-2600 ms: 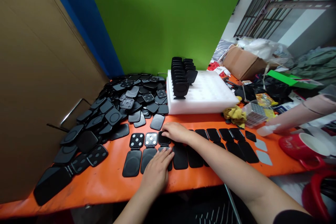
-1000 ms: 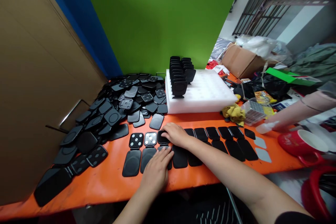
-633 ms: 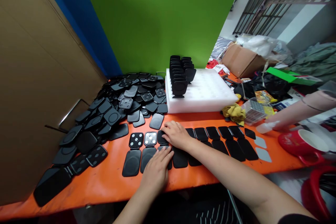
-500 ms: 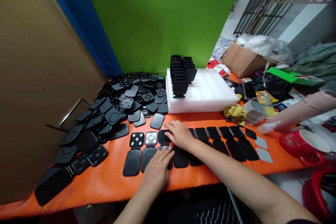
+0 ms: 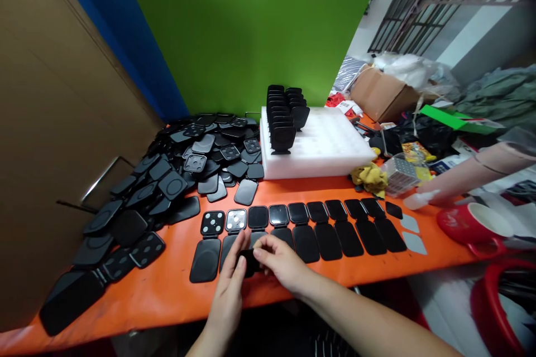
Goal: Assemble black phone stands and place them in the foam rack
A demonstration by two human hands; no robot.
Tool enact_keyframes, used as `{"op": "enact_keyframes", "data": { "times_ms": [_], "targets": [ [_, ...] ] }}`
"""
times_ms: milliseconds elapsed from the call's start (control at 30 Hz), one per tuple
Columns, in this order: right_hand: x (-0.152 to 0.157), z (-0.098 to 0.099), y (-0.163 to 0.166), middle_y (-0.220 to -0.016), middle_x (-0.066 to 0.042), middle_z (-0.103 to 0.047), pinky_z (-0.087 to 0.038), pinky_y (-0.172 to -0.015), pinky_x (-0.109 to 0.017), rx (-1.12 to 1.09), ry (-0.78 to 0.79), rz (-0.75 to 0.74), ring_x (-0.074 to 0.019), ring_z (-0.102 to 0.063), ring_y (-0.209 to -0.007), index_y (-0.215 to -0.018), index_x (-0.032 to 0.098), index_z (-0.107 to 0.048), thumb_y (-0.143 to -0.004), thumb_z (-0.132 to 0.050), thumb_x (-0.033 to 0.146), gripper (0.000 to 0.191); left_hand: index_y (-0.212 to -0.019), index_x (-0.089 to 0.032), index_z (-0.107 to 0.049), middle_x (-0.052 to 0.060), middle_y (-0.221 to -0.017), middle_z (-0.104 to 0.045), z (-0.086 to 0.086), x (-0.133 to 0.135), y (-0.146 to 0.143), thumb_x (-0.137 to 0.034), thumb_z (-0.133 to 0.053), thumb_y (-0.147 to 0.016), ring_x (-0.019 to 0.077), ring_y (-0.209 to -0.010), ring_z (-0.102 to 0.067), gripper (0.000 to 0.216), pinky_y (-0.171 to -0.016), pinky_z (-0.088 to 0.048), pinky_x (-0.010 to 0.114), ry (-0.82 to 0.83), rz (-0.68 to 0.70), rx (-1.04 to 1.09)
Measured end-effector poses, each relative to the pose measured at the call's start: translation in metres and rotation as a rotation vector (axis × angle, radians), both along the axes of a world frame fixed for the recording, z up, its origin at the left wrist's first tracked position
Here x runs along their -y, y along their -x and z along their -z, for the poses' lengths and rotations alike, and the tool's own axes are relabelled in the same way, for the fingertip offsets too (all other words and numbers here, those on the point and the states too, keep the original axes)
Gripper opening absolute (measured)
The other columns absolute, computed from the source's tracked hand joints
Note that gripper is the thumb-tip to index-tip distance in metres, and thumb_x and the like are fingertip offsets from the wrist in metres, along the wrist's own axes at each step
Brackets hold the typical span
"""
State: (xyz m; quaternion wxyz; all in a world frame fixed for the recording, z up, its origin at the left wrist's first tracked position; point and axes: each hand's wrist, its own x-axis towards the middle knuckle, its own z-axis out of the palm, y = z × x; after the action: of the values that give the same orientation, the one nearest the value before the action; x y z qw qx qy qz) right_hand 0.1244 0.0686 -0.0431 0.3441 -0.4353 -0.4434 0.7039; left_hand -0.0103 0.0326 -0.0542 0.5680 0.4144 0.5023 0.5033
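Note:
Low over the near edge of the orange table, a small flat black piece (image 5: 248, 263) is held between my two hands. My left hand (image 5: 228, 281) has its thumb and fingers around the piece's left side. My right hand (image 5: 281, 263) pinches its upper right part. Beyond them lies a row of hinged black panels, each a small square joined to a larger rectangle (image 5: 305, 244). Two squares at the left end, one black (image 5: 212, 223) and one silvery (image 5: 236, 220), show round discs; the others have plain dark faces. My hands cover parts of some rectangles.
A large pile of loose black panels (image 5: 171, 185) spreads at the left. Folded black stands (image 5: 283, 138) rise from a white foam block (image 5: 318, 164) at the back. Grey pads (image 5: 414, 242), a yellow cloth (image 5: 371, 178) and a red mug (image 5: 458, 227) are at the right.
My right hand has come back from the small squares toward my left hand. Both now hold the small black piece near the table edge. The camera view has shifted slightly.

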Motion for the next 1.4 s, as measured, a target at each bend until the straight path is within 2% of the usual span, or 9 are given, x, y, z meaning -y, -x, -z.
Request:
{"op": "enact_keyframes", "data": {
  "times_ms": [100, 233, 333, 400, 533, 767, 933, 1100, 1400],
  "targets": [
    [-0.024, -0.001, -0.008, -0.065, 0.004, -0.046, -0.036, -0.051, -0.021, 0.103, -0.114, 0.043, -0.0085, -0.043, -0.055, -0.077, 0.019, -0.052, -0.077, -0.054, 0.035, 0.016, -0.122, -0.026, -0.047, 0.004, -0.127, -0.049, 0.005, -0.011, 0.017, -0.036, -0.043, -0.087, 0.0213, -0.12, -0.041, 0.037, -0.101, -0.032, 0.04, -0.114, -0.013, -0.399],
    [-0.067, -0.009, -0.018, -0.066, 0.003, -0.05, -0.038, -0.054, -0.023, 0.241, -0.249, 0.101, -0.0098, -0.046, -0.057, -0.077, 0.018, -0.053, -0.076, -0.053, 0.034, 0.016, -0.106, -0.024, -0.058, 0.006, -0.112, -0.059, 0.011, -0.024, 0.039, -0.031, -0.045, -0.085, 0.0236, -0.106, -0.052, 0.025, -0.092, -0.041, 0.042, -0.331, 0.134, -0.909],
    [-0.095, -0.021, -0.022, -0.069, 0.002, -0.053, -0.04, -0.059, -0.024, 0.313, -0.364, 0.103, -0.0104, -0.048, -0.061, -0.078, 0.018, -0.054, -0.076, -0.052, 0.033, 0.015, -0.106, -0.024, -0.058, 0.007, -0.113, -0.057, 0.016, -0.027, 0.043, -0.027, -0.043, -0.086, 0.0241, -0.106, -0.052, 0.025, -0.089, -0.044, 0.042, -0.468, 0.238, -1.107],
    [-0.109, -0.028, -0.024, -0.073, 0.002, -0.054, -0.041, -0.061, -0.024, 0.332, -0.425, 0.098, -0.0108, -0.049, -0.065, -0.08, 0.018, -0.054, -0.077, -0.051, 0.032, 0.015, -0.107, -0.023, -0.057, 0.007, -0.114, -0.056, 0.018, -0.026, 0.042, -0.024, -0.043, -0.086, 0.0243, -0.107, -0.051, 0.026, -0.088, -0.045, 0.041, -0.505, 0.253, -1.177],
    [-0.116, -0.029, -0.023, -0.076, 0.0, -0.054, -0.042, -0.059, -0.023, 0.364, -0.409, 0.064, -0.0107, -0.051, -0.065, -0.083, 0.017, -0.052, -0.079, -0.048, 0.032, 0.015, -0.107, -0.024, -0.057, 0.006, -0.114, -0.056, 0.021, -0.024, 0.039, -0.023, -0.043, -0.085, 0.0245, -0.108, -0.051, 0.026, -0.086, -0.047, 0.04, -0.522, 0.229, -1.24],
    [-0.103, -0.001, 0.007, -0.068, 0.002, -0.055, -0.042, -0.057, -0.022, 0.445, -0.387, -0.091, -0.0108, -0.052, -0.062, -0.079, 0.017, -0.053, -0.077, -0.049, 0.027, 0.01, -0.11, -0.023, -0.054, 0.005, -0.117, -0.055, 0.022, -0.024, 0.038, -0.021, -0.043, -0.086, 0.0232, -0.112, -0.048, 0.027, -0.089, -0.046, 0.038, -0.518, 0.23, -1.252],
    [-0.107, 0.009, 0.027, -0.069, 0.002, -0.056, -0.037, -0.057, -0.021, 0.553, -0.431, -0.161, -0.0111, -0.051, -0.064, -0.073, 0.018, -0.055, -0.075, -0.051, 0.023, 0.007, -0.109, -0.022, -0.054, 0.006, -0.116, -0.056, 0.024, -0.023, 0.038, -0.022, -0.043, -0.086, 0.0242, -0.113, -0.047, 0.026, -0.09, -0.046, 0.04, -0.536, 0.224, -1.275],
    [-0.112, 0.017, 0.03, -0.068, 0.002, -0.057, -0.036, -0.056, -0.021, 0.668, -0.435, -0.196, -0.011, -0.051, -0.063, -0.073, 0.018, -0.056, -0.075, -0.051, 0.022, 0.007, -0.109, -0.023, -0.055, 0.006, -0.116, -0.056, 0.025, -0.023, 0.039, -0.021, -0.043, -0.085, 0.0246, -0.112, -0.047, 0.026, -0.089, -0.046, 0.04, -0.531, 0.228, -1.267],
    [-0.111, 0.013, 0.024, -0.069, 0.002, -0.058, -0.036, -0.055, -0.019, 0.695, -0.49, -0.299, -0.0106, -0.053, -0.063, -0.076, 0.018, -0.056, -0.079, -0.048, 0.024, 0.01, -0.108, -0.023, -0.056, 0.005, -0.115, -0.056, 0.025, -0.025, 0.038, -0.022, -0.044, -0.085, 0.0245, -0.112, -0.048, 0.026, -0.088, -0.047, 0.04, -0.532, 0.22, -1.257]
  ]
}}
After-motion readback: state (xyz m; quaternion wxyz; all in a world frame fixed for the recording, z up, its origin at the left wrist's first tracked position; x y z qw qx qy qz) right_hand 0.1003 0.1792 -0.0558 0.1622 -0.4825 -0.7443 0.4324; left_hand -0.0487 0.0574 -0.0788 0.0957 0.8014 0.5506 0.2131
